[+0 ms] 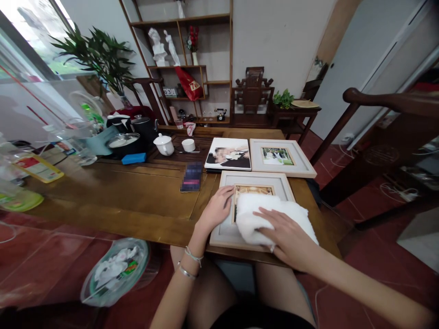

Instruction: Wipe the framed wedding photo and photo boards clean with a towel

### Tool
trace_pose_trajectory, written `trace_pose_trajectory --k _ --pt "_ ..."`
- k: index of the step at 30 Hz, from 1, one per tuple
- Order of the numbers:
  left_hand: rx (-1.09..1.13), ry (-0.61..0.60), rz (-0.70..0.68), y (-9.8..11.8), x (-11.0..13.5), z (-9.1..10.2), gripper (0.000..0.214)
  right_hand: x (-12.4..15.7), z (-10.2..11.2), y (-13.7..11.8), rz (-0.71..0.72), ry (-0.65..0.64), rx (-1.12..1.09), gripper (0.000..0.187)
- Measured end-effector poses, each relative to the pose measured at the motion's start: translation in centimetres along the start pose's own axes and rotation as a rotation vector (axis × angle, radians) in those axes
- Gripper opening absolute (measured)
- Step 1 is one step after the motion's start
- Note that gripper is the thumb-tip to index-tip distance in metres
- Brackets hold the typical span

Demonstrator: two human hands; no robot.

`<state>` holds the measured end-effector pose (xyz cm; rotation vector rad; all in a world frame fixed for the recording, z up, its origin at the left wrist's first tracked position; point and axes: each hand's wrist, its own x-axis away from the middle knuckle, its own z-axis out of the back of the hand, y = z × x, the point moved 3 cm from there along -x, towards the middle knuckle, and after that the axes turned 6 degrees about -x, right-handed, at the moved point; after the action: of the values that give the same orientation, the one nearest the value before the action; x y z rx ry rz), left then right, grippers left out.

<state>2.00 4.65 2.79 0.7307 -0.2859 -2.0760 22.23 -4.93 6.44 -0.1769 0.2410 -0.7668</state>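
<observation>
The picture frame point(254, 178) is lying flat at the counter's point(137, 192) near edge, its long axis seemingly pointing away from the person toward two more frames point(303, 165). The left hand point(216, 208) is resting open on its left border. The right hand point(288, 233) is pressing a white cloth point(264, 209) flat onto the glass, fingers spread.

I saw the white fluffy cloth point(252, 211) on the pale rectangular wooden picture frame point(222, 234) at the brown wooden table's point(137, 194) near edge. Behind lay a second pale wooden frame point(303, 165), a frameless photo print point(229, 155) left of it.
</observation>
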Motion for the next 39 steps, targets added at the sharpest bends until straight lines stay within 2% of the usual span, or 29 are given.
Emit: trace_pose_trajectory --k 3,6,14,20,24,27,33,35,37,39 --pt "0.015 0.021 0.002 0.0 0.0 0.1 0.036 -0.5 -0.1 2.5 -0.014 0.136 -0.055 0.029" --pt "0.030 0.032 0.009 0.1 -0.1 0.1 0.034 -0.7 -0.3 3.9 -0.020 0.186 -0.107 0.029" --pt "0.062 0.032 0.016 0.0 -0.3 0.1 0.030 -0.6 -0.3 3.8 -0.022 0.218 -0.043 0.030" --pt "0.051 0.014 0.016 -0.2 0.0 -0.1 0.033 -3.5 1.1 7.1 -0.087 0.207 0.204 0.039" --pt "0.021 0.000 0.025 -0.3 0.2 -0.1 0.040 -5.3 1.1 8.7 -0.105 0.142 0.329 0.038" --pt "-0.011 -0.022 0.026 -0.3 0.2 -0.3 0.043 -4.9 0.3 7.6 -0.075 0.072 0.293 0.038" --pt "-0.060 -0.041 0.016 0.0 -0.2 -0.2 0.041 -0.8 -0.2 1.0 0.001 -0.072 0.085 0.041" --pt "-0.062 -0.046 0.022 0.2 -0.4 -0.1 0.040 0.1 -0.2 -0.5 0.036 -0.099 0.049 0.042" --pt "-0.061 -0.052 0.039 0.3 -0.5 0.0 0.039 0.4 -0.1 -0.7 0.052 -0.092 0.049 0.045" --pt "-0.060 -0.049 0.050 0.3 -0.6 0.0 0.038 0.0 -0.1 0.3 0.041 -0.053 0.071 0.047"
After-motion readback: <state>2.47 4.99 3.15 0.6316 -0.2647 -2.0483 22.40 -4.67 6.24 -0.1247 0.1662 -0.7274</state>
